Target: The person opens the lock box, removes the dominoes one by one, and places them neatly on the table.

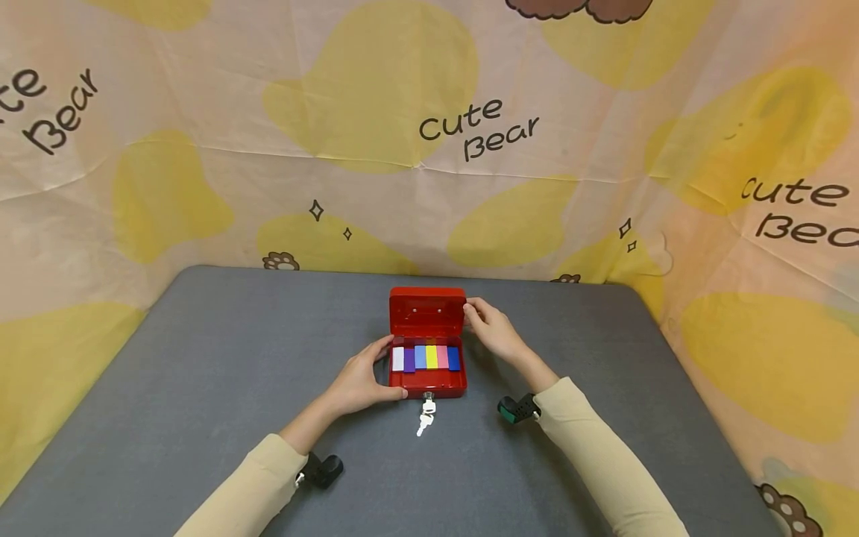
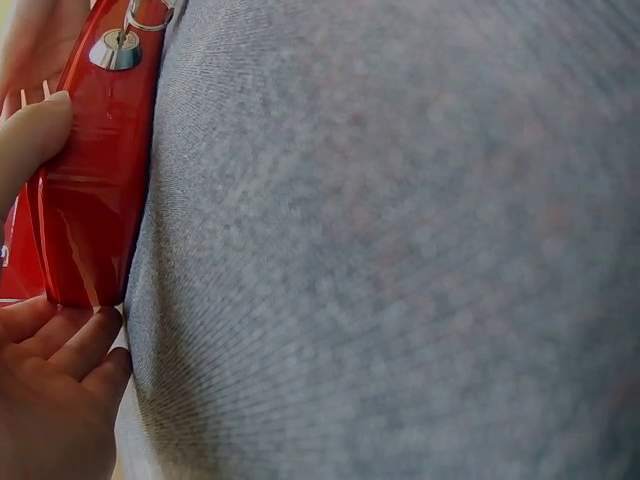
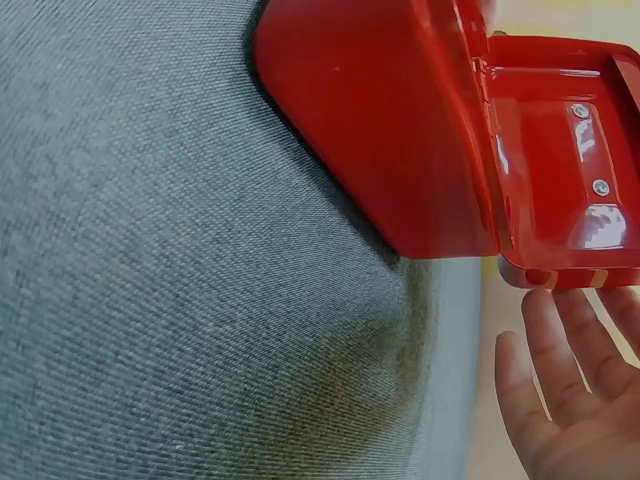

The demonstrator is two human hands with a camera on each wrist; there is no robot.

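A red metal cash box (image 1: pixel 427 384) stands on the table with its lid (image 1: pixel 427 312) raised upright. Inside lies a row of several coloured blocks (image 1: pixel 432 357) in white, purple, light blue, yellow, pink and dark blue. My left hand (image 1: pixel 359 382) holds the box at its left side, thumb at the front edge and fingers (image 2: pixel 88 345) against the side wall. At the lid's right edge is my right hand (image 1: pixel 495 328), its fairly straight fingers (image 3: pixel 568 340) reaching the rim. A key pair (image 1: pixel 426 416) hangs from the front lock (image 2: pixel 118 50).
The box rests on a grey cloth-covered table (image 1: pixel 268 335). Behind the table and along its sides hangs a printed curtain (image 1: pixel 376 89) with yellow patches and lettering. Dark wrist-worn devices sit on the left (image 1: pixel 323 471) and right (image 1: pixel 518 409) arms.
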